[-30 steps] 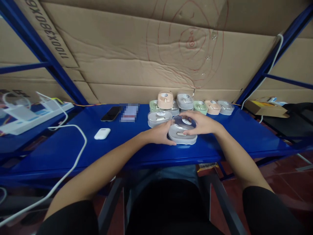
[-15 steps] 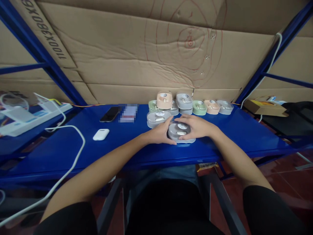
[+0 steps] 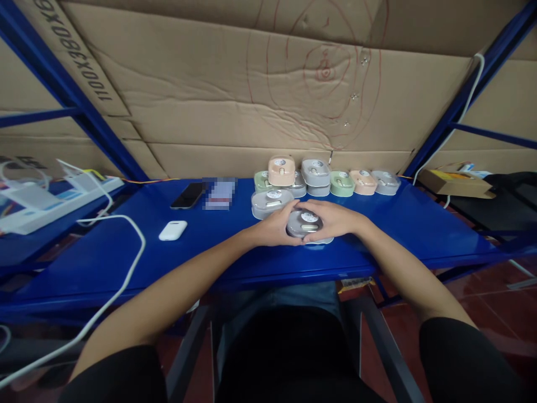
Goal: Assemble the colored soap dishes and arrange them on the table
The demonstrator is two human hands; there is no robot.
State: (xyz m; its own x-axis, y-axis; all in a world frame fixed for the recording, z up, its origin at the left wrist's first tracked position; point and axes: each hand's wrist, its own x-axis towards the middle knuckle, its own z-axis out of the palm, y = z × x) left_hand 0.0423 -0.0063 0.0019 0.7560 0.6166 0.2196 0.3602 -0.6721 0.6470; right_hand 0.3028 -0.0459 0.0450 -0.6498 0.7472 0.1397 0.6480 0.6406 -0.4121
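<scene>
My left hand [image 3: 277, 226] and my right hand [image 3: 333, 218] curve round a small grey box with a clear lid [image 3: 309, 228], one from each side. A round label and a pale oval tab show on its top. The box is low over the blue table [image 3: 348, 254], and a pale edge shows beneath its right side; whether that belongs to it I cannot tell. Just beyond my left hand lies another grey lidded box [image 3: 268, 205]. Behind, a peach box [image 3: 281, 170] rests on top of a green box [image 3: 262, 182] and a grey one.
Stacked grey boxes [image 3: 316, 173], a green box [image 3: 342, 183], a peach box [image 3: 364, 182] and a grey box [image 3: 386, 182] line the back. Leftward lie a white earphone case [image 3: 173, 230] and a black phone [image 3: 187, 196]. A white cable [image 3: 136, 252] crosses the left side.
My right hand has shifted slightly left and its fingers have closed in round the grey box. My left hand keeps its grip. The other boxes have not moved.
</scene>
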